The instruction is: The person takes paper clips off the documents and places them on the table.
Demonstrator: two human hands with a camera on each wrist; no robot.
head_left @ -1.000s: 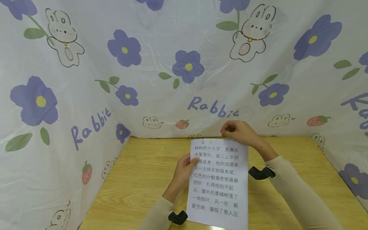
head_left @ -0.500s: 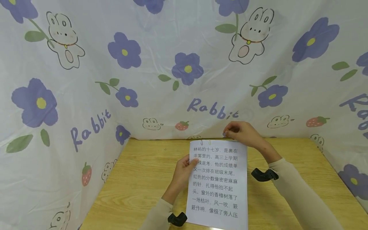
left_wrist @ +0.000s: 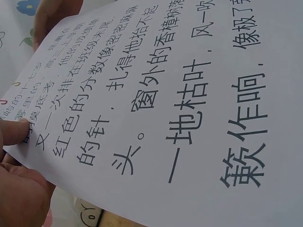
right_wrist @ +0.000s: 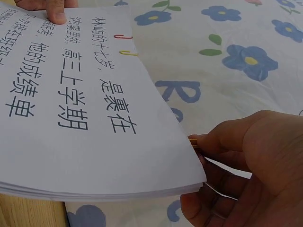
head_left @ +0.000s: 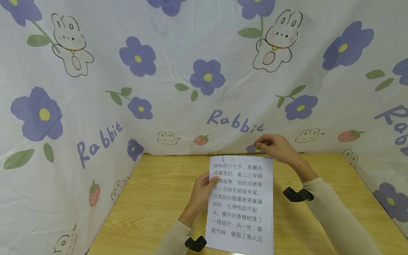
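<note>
pinching a paper stack (head_left: 241, 212) by its left edge, the left hand (head_left: 203, 187) holds it above the surface (head_left: 159, 202), top toward the far edge. 1 red clip (right_wrist: 124, 36) and 1 yellow clip (right_wrist: 129, 53) sit up there; by the right corner the right hand's (head_left: 276, 148) tight grip has a gold clip (right_wrist: 193, 140). behind hangs flowered cloth (head_left: 172, 39).

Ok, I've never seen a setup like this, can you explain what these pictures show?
There's no machine, just a person's bare left hand and right hand. The wide picture comes from a camera worn on the head; the two closer ones come from cameras on each wrist. The left hand grips a stack of printed sheets by its left edge, over a wood-grain table. A red paper clip and a yellow paper clip sit on the top edge. The right hand, near the top right corner, pinches a small orange-yellow item, probably another clip.
</note>
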